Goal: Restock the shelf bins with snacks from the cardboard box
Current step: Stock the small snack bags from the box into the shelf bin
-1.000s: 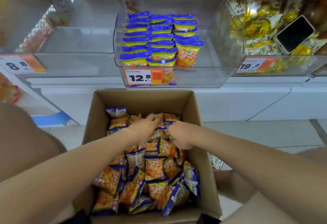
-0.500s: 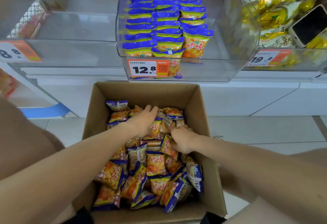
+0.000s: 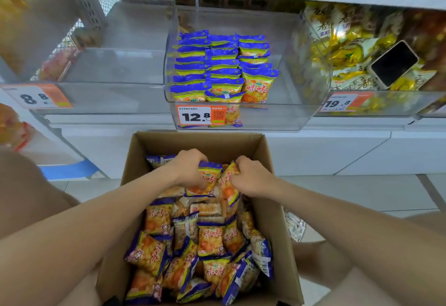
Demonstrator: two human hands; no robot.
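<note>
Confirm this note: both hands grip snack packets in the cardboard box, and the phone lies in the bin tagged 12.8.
Wrong bin: the head view shows the phone in the bin tagged 19.8. The left hand and right hand do grip snack packets in the cardboard box.

Both bare forearms stretch forward and angle inward, so the hands nearly meet at the far end of the reach. The left hand [image 3: 187, 173] is knuckles-up, fingers curled over the top edge of a snack packet [image 3: 209, 179]. Just beside it the right hand [image 3: 254, 180] is bent at the knuckles and seems to pinch a second packet [image 3: 229, 188] by its edge; its fingertips are hidden.
</note>
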